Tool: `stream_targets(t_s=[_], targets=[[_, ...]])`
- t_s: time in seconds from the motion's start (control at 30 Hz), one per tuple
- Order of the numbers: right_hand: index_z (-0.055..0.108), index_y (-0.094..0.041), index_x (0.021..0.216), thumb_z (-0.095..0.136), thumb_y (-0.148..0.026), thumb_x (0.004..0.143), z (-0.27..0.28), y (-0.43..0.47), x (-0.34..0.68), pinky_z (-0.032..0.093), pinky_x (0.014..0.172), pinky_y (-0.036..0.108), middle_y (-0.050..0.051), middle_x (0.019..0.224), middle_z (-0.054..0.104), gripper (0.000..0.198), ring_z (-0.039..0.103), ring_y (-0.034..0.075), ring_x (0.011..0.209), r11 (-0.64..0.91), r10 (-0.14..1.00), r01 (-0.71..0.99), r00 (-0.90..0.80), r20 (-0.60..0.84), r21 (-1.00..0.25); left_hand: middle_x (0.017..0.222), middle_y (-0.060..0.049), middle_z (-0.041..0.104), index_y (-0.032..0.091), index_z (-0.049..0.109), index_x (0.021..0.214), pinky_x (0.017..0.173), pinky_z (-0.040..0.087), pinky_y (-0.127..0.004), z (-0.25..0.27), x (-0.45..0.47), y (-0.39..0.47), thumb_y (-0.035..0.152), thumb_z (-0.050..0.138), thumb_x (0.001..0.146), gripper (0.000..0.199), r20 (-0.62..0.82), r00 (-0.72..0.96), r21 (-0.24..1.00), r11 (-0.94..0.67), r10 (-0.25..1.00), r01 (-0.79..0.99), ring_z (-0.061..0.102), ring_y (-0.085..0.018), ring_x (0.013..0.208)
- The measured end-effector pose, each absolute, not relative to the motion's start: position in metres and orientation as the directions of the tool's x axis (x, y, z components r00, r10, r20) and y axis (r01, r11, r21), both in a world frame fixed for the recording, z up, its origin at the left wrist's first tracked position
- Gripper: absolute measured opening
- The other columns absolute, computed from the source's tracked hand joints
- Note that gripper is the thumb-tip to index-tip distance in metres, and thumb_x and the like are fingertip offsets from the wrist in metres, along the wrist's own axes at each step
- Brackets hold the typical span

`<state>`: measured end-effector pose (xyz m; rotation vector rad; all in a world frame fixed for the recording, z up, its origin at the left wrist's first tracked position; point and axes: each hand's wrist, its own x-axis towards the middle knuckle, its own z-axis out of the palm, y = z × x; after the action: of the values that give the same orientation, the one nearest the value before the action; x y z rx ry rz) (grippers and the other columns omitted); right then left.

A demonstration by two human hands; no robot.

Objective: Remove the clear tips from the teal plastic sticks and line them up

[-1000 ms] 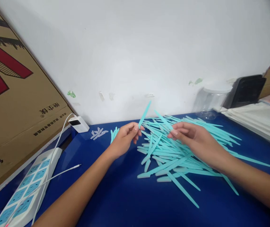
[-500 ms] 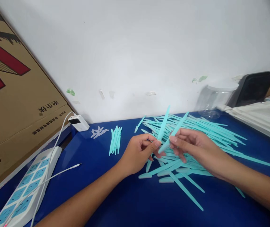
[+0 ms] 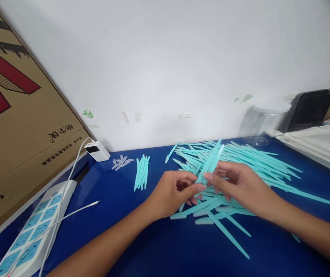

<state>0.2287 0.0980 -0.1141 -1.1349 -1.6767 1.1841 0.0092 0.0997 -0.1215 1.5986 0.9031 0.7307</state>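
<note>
My left hand [image 3: 172, 194] is closed, its thumb and fingers pinching the lower end of a turquoise eyebrow razor [image 3: 211, 156]. Close against it is a second turquoise razor [image 3: 218, 157], gripped between thumb and fingers of my right hand [image 3: 238, 181]. Both razors tilt up to the right, nearly parallel and overlapping; whether they touch all along I cannot tell. Beneath and behind the hands spreads a large loose pile of the same razors [image 3: 257, 165]. To the left lie a small bundle of turquoise razors [image 3: 142, 172] and several translucent blade caps [image 3: 121, 162].
A white power strip [image 3: 34, 231] with cables runs along the left, near a small white device with a dark display [image 3: 97, 151]. A cardboard box [image 3: 23, 127] stands behind them. Back right are a clear lidded jar [image 3: 264, 121], a black object [image 3: 309, 109] and stacked white bags [image 3: 320, 144].
My hands have come together. The two razors, apart at their tips before, now lie close alongside each other, and the left one has tilted further right.
</note>
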Motion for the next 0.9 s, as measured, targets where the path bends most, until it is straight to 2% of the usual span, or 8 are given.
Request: stream_targets(t_s=[0.13, 0.27, 0.4, 0.47, 0.53, 0.63, 0.73, 0.9], targets=[[0.063, -0.02, 0.066, 0.077, -0.06, 0.085, -0.114, 0.102, 0.234, 0.04, 0.043, 0.024, -0.002, 0.051, 0.054, 0.046, 0.047, 0.01, 0.043, 0.201, 0.966, 0.201, -0.204, 0.16, -0.959, 0.079, -0.005, 0.071, 0.014, 0.072, 0.09, 0.066, 0.056, -0.026, -0.121, 0.005, 0.103, 0.051, 0.074, 0.089, 0.037, 0.015, 0.526, 0.969, -0.143, 0.85, 0.203, 0.066, -0.014, 0.066], [0.067, -0.019, 0.072, 0.076, -0.061, 0.086, -0.117, 0.11, 0.242, 0.036, 0.039, 0.022, 0.0, 0.055, 0.059, 0.044, 0.048, 0.011, 0.045, 0.164, 0.984, 0.178, -0.1, 0.148, -0.97, 0.078, -0.002, 0.064, 0.014, 0.071, 0.1, 0.062, 0.053, -0.025, -0.123, -0.001, 0.112, 0.051, 0.067, 0.095, 0.038, 0.065, 0.48, 0.952, -0.199, 0.875, 0.233, 0.062, -0.013, 0.063], [0.072, -0.019, 0.089, 0.071, -0.061, 0.09, -0.121, 0.116, 0.245, 0.046, 0.043, 0.026, 0.001, 0.059, 0.062, 0.042, 0.054, 0.014, 0.047, 0.177, 0.98, 0.229, -0.128, 0.151, -0.957, 0.079, -0.001, 0.06, 0.014, 0.072, 0.106, 0.061, 0.051, -0.026, -0.123, -0.01, 0.124, 0.049, 0.061, 0.099, 0.037, 0.144, 0.419, 0.909, -0.287, 0.897, 0.302, 0.058, -0.012, 0.062], [0.072, -0.019, 0.106, 0.07, -0.06, 0.091, -0.123, 0.119, 0.246, 0.053, 0.051, 0.03, 0.006, 0.077, 0.07, 0.043, 0.064, 0.019, 0.061, 0.275, 0.96, 0.336, -0.04, 0.278, -0.901, 0.084, -0.003, 0.063, 0.015, 0.073, 0.107, 0.062, 0.051, -0.026, -0.123, -0.017, 0.131, 0.045, 0.059, 0.101, 0.034, 0.236, 0.382, 0.83, -0.39, 0.894, 0.4, 0.059, -0.012, 0.064], [0.066, -0.021, 0.128, 0.069, -0.054, 0.094, -0.125, 0.121, 0.247, 0.06, 0.069, 0.037, 0.014, 0.112, 0.073, 0.047, 0.07, 0.028, 0.093, 0.428, 0.867, 0.517, 0.0, 0.499, -0.742, 0.088, -0.004, 0.066, 0.017, 0.075, 0.107, 0.068, 0.05, -0.027, -0.122, -0.024, 0.138, 0.039, 0.057, 0.102, 0.028, 0.358, 0.383, 0.672, -0.519, 0.852, 0.527, 0.061, -0.014, 0.071], [0.059, -0.025, 0.143, 0.064, -0.038, 0.101, -0.128, 0.122, 0.248, 0.05, 0.102, 0.054, 0.015, 0.14, 0.063, 0.044, 0.056, 0.037, 0.13, 0.631, 0.65, 0.702, -0.247, 0.719, -0.33, 0.093, -0.007, 0.069, 0.02, 0.075, 0.108, 0.079, 0.05, -0.03, -0.122, -0.031, 0.142, 0.033, 0.053, 0.105, 0.026, 0.497, 0.446, 0.427, -0.657, 0.745, 0.622, 0.065, -0.018, 0.084], [0.064, -0.025, 0.137, 0.059, -0.025, 0.104, -0.13, 0.12, 0.248, 0.044, 0.104, 0.057, 0.012, 0.131, 0.071, 0.033, 0.055, 0.037, 0.131, 0.732, 0.519, 0.679, -0.495, 0.697, -0.062, 0.097, -0.008, 0.07, 0.019, 0.073, 0.113, 0.082, 0.052, -0.029, -0.123, -0.03, 0.14, 0.031, 0.05, 0.107, 0.027, 0.57, 0.519, 0.295, -0.748, 0.637, 0.594, 0.066, -0.018, 0.088], [0.07, -0.015, 0.125, 0.058, -0.014, 0.103, -0.131, 0.118, 0.248, 0.043, 0.078, 0.043, 0.01, 0.094, 0.076, 0.025, 0.063, 0.031, 0.1, 0.767, 0.491, 0.64, -0.629, 0.603, 0.043, 0.098, -0.009, 0.072, 0.019, 0.069, 0.122, 0.08, 0.055, -0.027, -0.125, -0.02, 0.13, 0.024, 0.052, 0.106, 0.024, 0.641, 0.589, 0.171, -0.84, 0.492, 0.515, 0.066, -0.015, 0.086]])
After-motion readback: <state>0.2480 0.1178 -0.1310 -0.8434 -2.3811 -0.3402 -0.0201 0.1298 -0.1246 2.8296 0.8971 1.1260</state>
